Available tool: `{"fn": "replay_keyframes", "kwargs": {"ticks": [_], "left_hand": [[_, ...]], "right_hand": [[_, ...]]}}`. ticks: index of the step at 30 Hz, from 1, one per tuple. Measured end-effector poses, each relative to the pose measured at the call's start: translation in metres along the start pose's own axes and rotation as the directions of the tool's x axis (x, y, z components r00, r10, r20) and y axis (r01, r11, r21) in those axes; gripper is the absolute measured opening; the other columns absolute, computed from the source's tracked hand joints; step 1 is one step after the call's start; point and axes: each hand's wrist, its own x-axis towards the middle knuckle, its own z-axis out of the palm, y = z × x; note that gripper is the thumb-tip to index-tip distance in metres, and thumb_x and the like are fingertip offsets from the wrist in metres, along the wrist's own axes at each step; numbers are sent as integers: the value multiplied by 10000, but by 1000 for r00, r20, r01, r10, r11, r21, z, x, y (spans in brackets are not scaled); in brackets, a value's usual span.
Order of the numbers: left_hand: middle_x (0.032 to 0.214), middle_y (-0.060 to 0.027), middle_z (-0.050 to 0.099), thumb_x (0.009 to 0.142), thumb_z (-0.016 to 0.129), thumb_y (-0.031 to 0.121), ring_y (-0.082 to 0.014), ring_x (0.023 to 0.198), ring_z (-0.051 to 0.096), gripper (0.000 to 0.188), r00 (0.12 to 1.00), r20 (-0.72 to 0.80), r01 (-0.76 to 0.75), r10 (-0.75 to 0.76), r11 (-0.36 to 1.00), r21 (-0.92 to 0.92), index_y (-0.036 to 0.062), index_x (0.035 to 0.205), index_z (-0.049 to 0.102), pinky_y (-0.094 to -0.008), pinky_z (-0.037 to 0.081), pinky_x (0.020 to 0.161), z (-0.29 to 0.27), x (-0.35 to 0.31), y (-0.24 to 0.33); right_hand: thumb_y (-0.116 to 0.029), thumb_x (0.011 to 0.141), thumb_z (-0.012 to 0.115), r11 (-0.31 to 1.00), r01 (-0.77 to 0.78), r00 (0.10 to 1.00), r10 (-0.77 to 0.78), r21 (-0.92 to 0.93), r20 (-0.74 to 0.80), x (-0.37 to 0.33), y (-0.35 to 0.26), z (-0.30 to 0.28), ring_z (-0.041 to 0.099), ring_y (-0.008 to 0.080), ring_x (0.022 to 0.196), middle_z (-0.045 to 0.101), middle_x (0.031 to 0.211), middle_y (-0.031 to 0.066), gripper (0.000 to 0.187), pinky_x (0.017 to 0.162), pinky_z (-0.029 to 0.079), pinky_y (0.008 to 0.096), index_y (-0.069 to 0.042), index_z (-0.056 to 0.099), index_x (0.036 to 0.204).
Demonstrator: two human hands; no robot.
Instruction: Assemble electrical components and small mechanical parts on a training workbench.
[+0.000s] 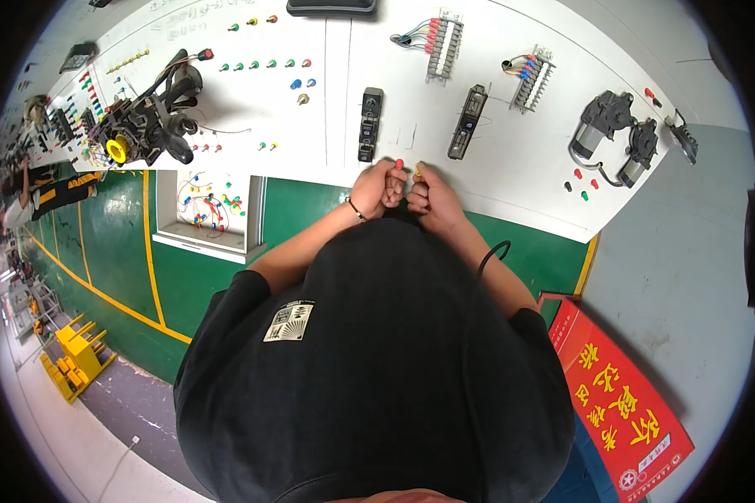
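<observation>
My left hand [382, 186] pinches a small red plug-like piece [400, 164] at the near edge of the white panel [503, 186]. Close beside it, my right hand [433, 199] has its fingers closed on a small yellow piece [418, 170]. The two hands almost meet; both pieces are partly hidden by fingers. Past my left hand stands a narrow black switch module [369, 126], with a second black module [467, 122] farther right. Two thin pale strips or wires [406, 137] show on the panel between these modules.
Terminal blocks [445, 49] with wires sit at the back. Two motors [606, 116] lie at the right, a black mechanical assembly [147, 126] at the left. An open drawer [205, 241] holds coloured leads. A red banner [621, 394] stands at lower right; a black cable [481, 260] hangs by my right arm.
</observation>
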Motion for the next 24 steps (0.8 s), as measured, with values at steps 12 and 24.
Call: {"fn": "replay_keyframes", "kwargs": {"ticks": [12,24], "left_hand": [[597,-33,521,1001,604,317,-117,447,422,341,998,-66,-3,0,999,-45,22,832,596,-265,304,414,0,-2,-7],[636,-77,569,1025,521,314,-156,495,487,348,984,-168,-57,63,998,37,12,872,604,-274,349,457,13,-17,-11]], "right_hand": [[-350,978,526,994,-44,995,35,97,90,-7,0,-2,327,97,478,340,604,-36,270,430,263,243,-101,516,873],[-390,999,485,981,-133,989,122,141,87,-11,9,-23,345,109,493,384,624,-19,308,455,266,254,-122,537,858]]}}
